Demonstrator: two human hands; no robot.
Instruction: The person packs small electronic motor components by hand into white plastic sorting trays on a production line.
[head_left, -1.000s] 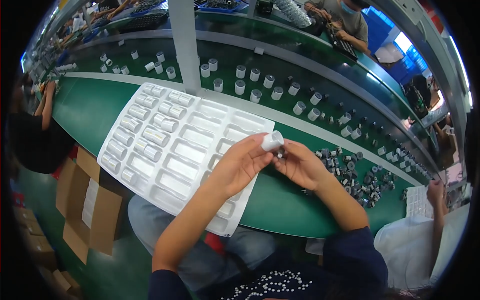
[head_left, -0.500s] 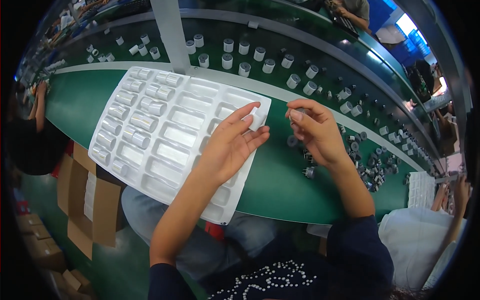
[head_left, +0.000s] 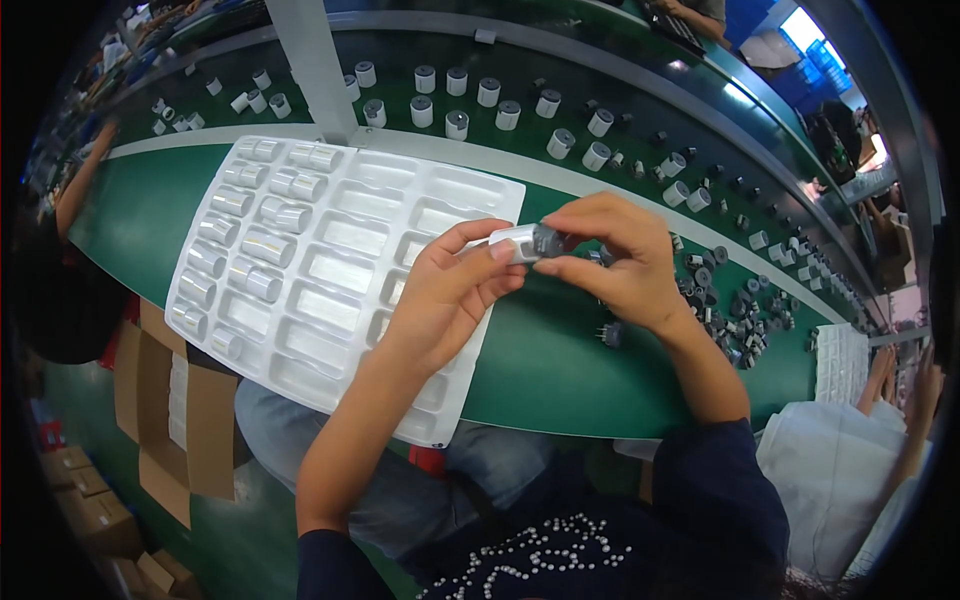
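My left hand (head_left: 432, 300) is closed on a small white cylindrical housing (head_left: 510, 239), held on its side above the right edge of a white moulded tray (head_left: 510, 192). At the housing's right end, my right hand (head_left: 632, 265) pinches a dark grey round cap (head_left: 547, 241) between thumb and fingers. The cap meets the open end of the housing; how deep it sits is hard to see. Shiny white cylinders (head_left: 268, 247) fill most pockets in the tray's two left columns. The pockets in view further right hold nothing.
A pile of dark grey caps with metal pins (head_left: 735, 315) lies on the green table (head_left: 560, 375) to the right. White cylinders with dark tops (head_left: 508, 115) stand along the far belt, behind a metal post (head_left: 312, 70). An open cardboard box (head_left: 212, 440) sits low left. Co-workers are at both sides.
My right hand has moved left and brought the grey cap against the housing's end. The housing has tipped onto its side in my left hand. The whole view has shifted slightly.
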